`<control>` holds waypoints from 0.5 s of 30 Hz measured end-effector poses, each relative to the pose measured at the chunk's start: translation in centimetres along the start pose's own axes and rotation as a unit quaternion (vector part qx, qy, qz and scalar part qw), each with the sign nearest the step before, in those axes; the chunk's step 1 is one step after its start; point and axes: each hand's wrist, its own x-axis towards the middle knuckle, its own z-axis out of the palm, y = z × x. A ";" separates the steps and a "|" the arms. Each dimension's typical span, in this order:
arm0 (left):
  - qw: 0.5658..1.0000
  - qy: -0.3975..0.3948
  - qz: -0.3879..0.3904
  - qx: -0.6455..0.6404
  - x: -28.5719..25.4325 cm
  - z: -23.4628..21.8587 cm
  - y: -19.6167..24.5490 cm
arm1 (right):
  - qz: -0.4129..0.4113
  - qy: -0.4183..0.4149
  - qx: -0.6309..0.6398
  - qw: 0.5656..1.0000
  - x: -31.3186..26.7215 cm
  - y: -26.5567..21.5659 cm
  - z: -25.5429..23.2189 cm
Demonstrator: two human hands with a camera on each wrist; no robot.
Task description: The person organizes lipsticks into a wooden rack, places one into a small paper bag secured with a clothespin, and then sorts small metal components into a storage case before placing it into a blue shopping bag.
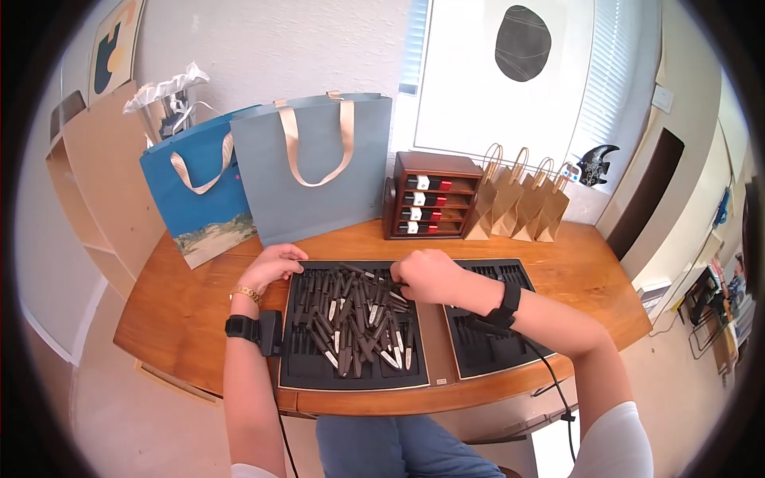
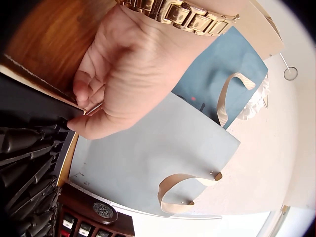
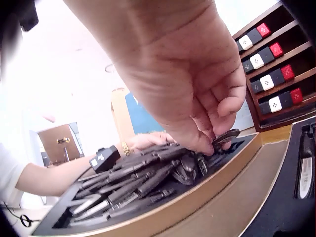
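Observation:
A wide black-lined case [image 1: 351,381] lies unfolded on the table, its two halves joined by a brown strip. Dark slim pieces with silvery tips [image 1: 358,315] are heaped in its left half. My left hand [image 1: 271,269] is at the far left corner; in the left wrist view the thumb and fingers [image 2: 94,123] pinch the rim there. Over the far right corner of the left half is my right hand [image 1: 430,275]. Its fingertips pinch a dark slim piece [image 3: 228,138] with a rounded end, mostly hidden by the fingers.
Behind the case stand a blue bag [image 1: 191,199], a grey bag [image 1: 319,167], a wooden rack [image 1: 438,163] holding small black, white and red boxes, and several brown paper bags [image 1: 510,203]. More slim pieces lie in slots in the right half [image 1: 494,358].

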 end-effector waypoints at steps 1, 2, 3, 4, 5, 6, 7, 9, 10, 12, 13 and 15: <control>1.000 -0.004 0.000 -0.004 0.0 0.0 -0.1 | 0.003 -0.004 -0.002 1.000 -0.4 0.3 -0.7; 1.000 -0.003 -0.003 -0.001 0.0 -0.1 0.0 | 0.006 -0.005 0.013 1.000 -1.0 1.0 -1.4; 1.000 -0.002 -0.006 0.002 0.0 -0.1 0.0 | 0.010 -0.005 0.028 1.000 -1.6 1.6 -2.3; 1.000 -0.007 -0.006 0.000 -0.1 0.0 0.0 | 0.038 -0.051 0.027 0.998 -2.1 2.0 -3.3; 1.000 -0.002 -0.005 0.002 -0.1 0.0 0.1 | 0.055 -0.052 0.081 0.994 -2.7 3.1 -3.7; 1.000 0.004 -0.004 0.005 -0.2 0.1 0.3 | 0.073 -0.052 0.136 0.987 -3.5 4.1 -4.1; 1.000 0.006 -0.008 0.004 -0.3 0.2 0.5 | 0.088 -0.056 0.170 0.980 -4.3 5.0 -4.9; 1.000 0.005 -0.006 0.004 -0.3 0.3 0.5 | 0.141 -0.034 0.247 0.958 -6.2 7.6 -4.3; 1.000 0.011 -0.004 0.005 -0.3 0.3 0.5 | 0.177 -0.038 0.285 0.941 -7.1 8.3 -4.4; 1.000 0.011 -0.007 0.006 -0.5 0.5 0.7 | 0.216 -0.035 0.348 0.911 -9.0 10.7 -2.7; 1.000 0.014 -0.006 0.003 -0.4 0.4 0.6 | 0.249 -0.031 0.412 0.876 -9.8 11.7 -1.5; 1.000 0.021 -0.013 0.009 -0.5 0.5 0.7 | 0.274 -0.014 0.449 0.850 -10.7 12.9 0.0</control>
